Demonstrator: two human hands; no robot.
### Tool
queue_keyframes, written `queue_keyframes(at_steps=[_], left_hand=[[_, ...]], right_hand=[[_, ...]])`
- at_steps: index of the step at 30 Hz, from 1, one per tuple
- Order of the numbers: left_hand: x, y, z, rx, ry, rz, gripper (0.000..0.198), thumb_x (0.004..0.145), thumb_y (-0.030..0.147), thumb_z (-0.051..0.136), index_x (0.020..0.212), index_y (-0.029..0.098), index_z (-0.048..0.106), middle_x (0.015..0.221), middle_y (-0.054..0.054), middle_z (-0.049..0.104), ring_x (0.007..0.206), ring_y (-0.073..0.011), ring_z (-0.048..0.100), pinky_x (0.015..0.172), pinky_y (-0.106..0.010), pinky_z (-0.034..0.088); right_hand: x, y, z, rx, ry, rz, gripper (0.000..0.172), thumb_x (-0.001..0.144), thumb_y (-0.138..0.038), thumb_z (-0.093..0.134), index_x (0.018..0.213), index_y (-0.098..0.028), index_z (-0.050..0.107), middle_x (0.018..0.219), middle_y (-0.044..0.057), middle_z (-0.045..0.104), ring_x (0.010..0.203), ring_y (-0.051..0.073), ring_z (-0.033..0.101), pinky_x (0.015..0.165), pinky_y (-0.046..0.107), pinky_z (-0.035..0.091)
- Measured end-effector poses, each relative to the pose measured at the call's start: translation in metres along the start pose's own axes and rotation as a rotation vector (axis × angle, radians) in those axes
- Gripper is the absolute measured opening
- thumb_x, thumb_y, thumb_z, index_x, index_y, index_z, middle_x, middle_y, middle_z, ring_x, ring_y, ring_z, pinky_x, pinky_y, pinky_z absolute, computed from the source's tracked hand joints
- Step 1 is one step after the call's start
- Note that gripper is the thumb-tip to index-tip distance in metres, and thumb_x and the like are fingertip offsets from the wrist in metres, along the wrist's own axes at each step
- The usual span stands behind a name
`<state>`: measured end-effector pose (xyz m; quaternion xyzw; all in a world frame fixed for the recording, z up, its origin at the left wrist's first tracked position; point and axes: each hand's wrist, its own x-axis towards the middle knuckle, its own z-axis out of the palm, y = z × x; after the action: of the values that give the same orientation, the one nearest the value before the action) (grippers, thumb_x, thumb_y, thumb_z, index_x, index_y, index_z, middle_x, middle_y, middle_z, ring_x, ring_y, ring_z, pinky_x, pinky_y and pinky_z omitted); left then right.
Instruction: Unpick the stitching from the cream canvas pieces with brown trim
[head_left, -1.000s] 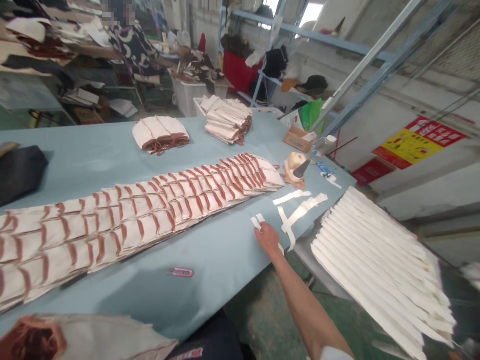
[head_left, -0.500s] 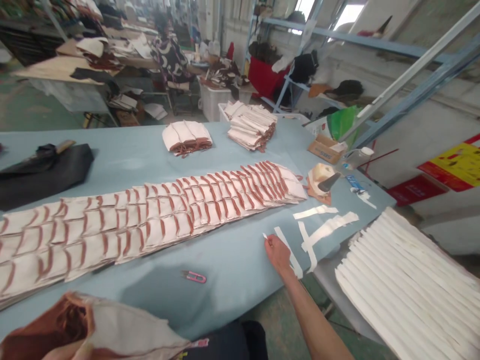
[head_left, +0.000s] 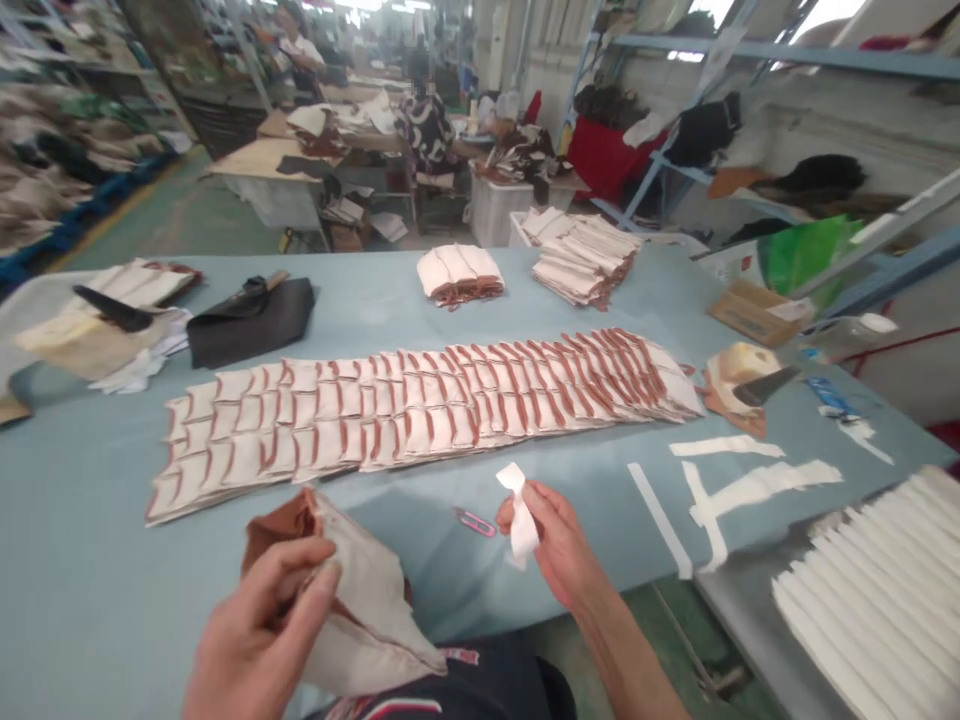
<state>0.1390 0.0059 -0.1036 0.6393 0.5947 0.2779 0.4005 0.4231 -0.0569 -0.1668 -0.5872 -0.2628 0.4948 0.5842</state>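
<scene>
My left hand (head_left: 274,610) pinches the edge of a sewn piece (head_left: 367,590), off-white outside and brown within, which rests partly over my lap at the table's front edge. In my right hand (head_left: 555,540) is a short white strip (head_left: 523,520), held between thumb and fingers, its upper end sticking out past them. Pink thread snips (head_left: 476,522) lie on the table just left of that hand. Beyond both hands stretches a long overlapping row of off-white pieces with brown edges (head_left: 420,410). More white strips (head_left: 660,520) lie to the right.
Two stacks of sewn pieces (head_left: 461,272) (head_left: 585,255) stand at the back of the blue table (head_left: 360,275). A dark folded cloth (head_left: 251,320) is at left. A tape-like roll with a dark cone (head_left: 750,380) and a cardboard box (head_left: 761,312) sit at right. White folded strips (head_left: 877,600) fill a side surface.
My right hand has lifted a white strip off the table and moved left toward the sewn piece. My left hand has come up into view with that piece. The view has turned left.
</scene>
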Motion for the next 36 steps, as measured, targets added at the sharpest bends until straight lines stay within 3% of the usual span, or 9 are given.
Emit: queue_keyframes(at_steps=[4, 8, 13, 19, 22, 26, 28, 33, 36], left_hand=[[0.0, 0.016, -0.008, -0.268, -0.224, -0.122, 0.045, 0.086, 0.062, 0.07, 0.095, 0.018, 0.068, 0.062, 0.003, 0.057, 0.059, -0.0144, 0.055, 0.055, -0.021, 0.041], [-0.003, 0.011, -0.032, -0.48, -0.392, -0.118, 0.055, 0.085, 0.071, 0.068, 0.096, 0.017, 0.064, 0.061, 0.004, 0.051, 0.055, -0.0119, 0.047, 0.053, -0.02, 0.035], [-0.018, -0.001, -0.059, -0.593, -0.405, -0.102, 0.059, 0.085, 0.074, 0.066, 0.093, 0.016, 0.062, 0.062, 0.003, 0.05, 0.055, -0.011, 0.044, 0.053, -0.021, 0.034], [-0.023, -0.004, -0.075, -0.599, -0.385, -0.123, 0.061, 0.083, 0.076, 0.066, 0.088, 0.015, 0.061, 0.064, 0.0, 0.056, 0.056, -0.0117, 0.046, 0.054, -0.022, 0.034], [-0.024, -0.011, -0.078, -0.623, -0.336, -0.116, 0.056, 0.086, 0.072, 0.066, 0.087, 0.017, 0.06, 0.063, 0.001, 0.056, 0.056, -0.0122, 0.047, 0.054, -0.022, 0.035], [-0.025, -0.019, -0.078, -0.626, -0.279, -0.118, 0.053, 0.087, 0.07, 0.067, 0.082, 0.018, 0.059, 0.059, 0.003, 0.048, 0.055, -0.0118, 0.045, 0.054, -0.022, 0.035], [-0.024, -0.019, -0.077, -0.629, -0.312, -0.15, 0.055, 0.085, 0.072, 0.068, 0.083, 0.018, 0.059, 0.06, 0.003, 0.048, 0.055, -0.012, 0.046, 0.055, -0.022, 0.036], [-0.018, -0.016, -0.072, -0.654, -0.335, -0.149, 0.056, 0.082, 0.071, 0.072, 0.095, 0.018, 0.06, 0.063, 0.005, 0.047, 0.054, -0.0107, 0.045, 0.053, -0.021, 0.034], [-0.017, -0.016, -0.07, -0.65, -0.307, -0.1, 0.054, 0.084, 0.066, 0.074, 0.105, 0.018, 0.062, 0.063, 0.005, 0.047, 0.054, -0.0102, 0.045, 0.052, -0.02, 0.033]], right_hand=[[-0.027, -0.025, 0.074, 0.223, -0.239, 0.147, 0.05, 0.088, -0.064, 0.073, 0.075, -0.017, 0.065, 0.065, 0.003, 0.063, 0.063, 0.016, 0.058, 0.062, 0.026, 0.047], [-0.05, -0.037, 0.124, 0.302, -0.443, 0.323, 0.047, 0.088, -0.06, 0.077, 0.076, -0.016, 0.064, 0.061, 0.001, 0.061, 0.053, 0.012, 0.054, 0.053, 0.022, 0.043], [-0.063, -0.041, 0.159, 0.267, -0.519, 0.449, 0.049, 0.081, -0.062, 0.082, 0.08, -0.017, 0.064, 0.059, -0.002, 0.058, 0.049, 0.011, 0.052, 0.049, 0.02, 0.042], [-0.071, -0.038, 0.182, 0.16, -0.574, 0.444, 0.053, 0.082, -0.068, 0.078, 0.077, -0.018, 0.062, 0.061, 0.0, 0.061, 0.048, 0.012, 0.053, 0.047, 0.022, 0.042], [-0.071, -0.04, 0.186, -0.116, -0.551, 0.154, 0.045, 0.097, -0.06, 0.063, 0.078, -0.02, 0.063, 0.062, 0.002, 0.066, 0.049, 0.014, 0.057, 0.048, 0.024, 0.043], [-0.06, -0.052, 0.179, -0.72, -0.376, -0.922, 0.013, 0.103, -0.021, 0.058, 0.095, -0.022, 0.069, 0.078, 0.004, 0.077, 0.066, 0.017, 0.07, 0.065, 0.027, 0.05], [-0.053, -0.06, 0.172, -0.895, -0.369, -1.252, 0.015, 0.101, -0.012, 0.058, 0.108, -0.022, 0.067, 0.086, 0.005, 0.079, 0.075, 0.018, 0.072, 0.074, 0.029, 0.051], [-0.042, -0.077, 0.16, -1.062, -0.475, -1.402, 0.019, 0.104, -0.013, 0.054, 0.116, -0.021, 0.066, 0.094, 0.008, 0.08, 0.082, 0.02, 0.073, 0.079, 0.032, 0.051], [-0.044, -0.077, 0.164, -0.911, -0.538, -1.224, 0.017, 0.104, -0.015, 0.055, 0.106, -0.024, 0.069, 0.09, 0.004, 0.079, 0.076, 0.018, 0.07, 0.074, 0.029, 0.05]])
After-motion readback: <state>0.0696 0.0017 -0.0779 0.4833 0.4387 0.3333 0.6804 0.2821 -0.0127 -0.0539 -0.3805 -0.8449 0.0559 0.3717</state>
